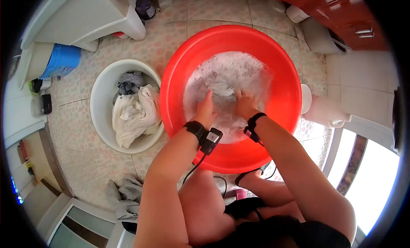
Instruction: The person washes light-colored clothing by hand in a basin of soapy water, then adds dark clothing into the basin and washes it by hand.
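Note:
A large red basin holds foamy, cloudy water. A wet white cloth shows at the surface near the middle, partly under water. My left hand dips in just left of and below the cloth; its thumb points up, and the other fingers are hidden in the water. On the cloth's right side, my right hand reaches in with its fingers stretched out and their tips at the waterline. Whether either hand touches the cloth beneath the surface cannot be made out. Both wrists wear black straps with small devices.
Left of the basin stands a white tub with cream cloth and dark grey cloth. Grey fabric lies on the tiled floor at lower left. A blue bucket is further left. A thin black cable hangs from the left wrist device.

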